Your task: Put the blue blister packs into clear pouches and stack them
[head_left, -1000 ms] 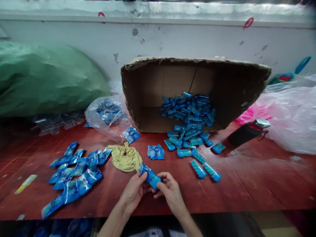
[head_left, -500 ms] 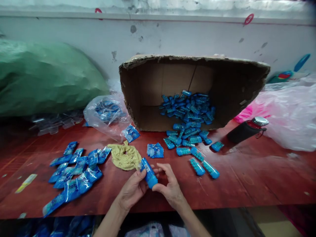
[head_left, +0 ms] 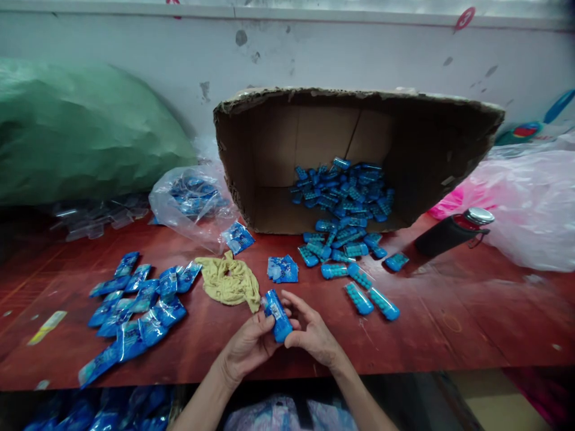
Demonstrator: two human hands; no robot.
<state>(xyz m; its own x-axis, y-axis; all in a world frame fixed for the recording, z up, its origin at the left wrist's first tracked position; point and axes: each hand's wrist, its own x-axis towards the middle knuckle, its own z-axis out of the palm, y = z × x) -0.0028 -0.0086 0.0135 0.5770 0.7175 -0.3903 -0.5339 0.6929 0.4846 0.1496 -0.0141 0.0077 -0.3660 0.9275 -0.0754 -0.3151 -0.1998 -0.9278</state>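
My left hand (head_left: 248, 347) and my right hand (head_left: 313, 333) both pinch one small blue tube (head_left: 277, 314) near the front edge of the red table (head_left: 449, 317). A yellow cloth (head_left: 229, 280) lies just beyond the left hand. Several loose blue tubes (head_left: 359, 281) spill out of a cardboard box (head_left: 269, 155) tipped on its side behind them. A small stack of blue sachets (head_left: 283, 269) sits between the box and my hands. Several wrapped blue packets (head_left: 139, 305) lie spread to the left.
A clear plastic bag (head_left: 191, 200) of blue items leans at the box's left. A large green sack (head_left: 85, 131) fills the back left. A black bottle with a metal cap (head_left: 451, 232) lies at right, beside white and pink plastic bags (head_left: 525, 203).
The tube has been turned more upright between my hands, and both hands have shifted slightly right. The view has dropped a little.
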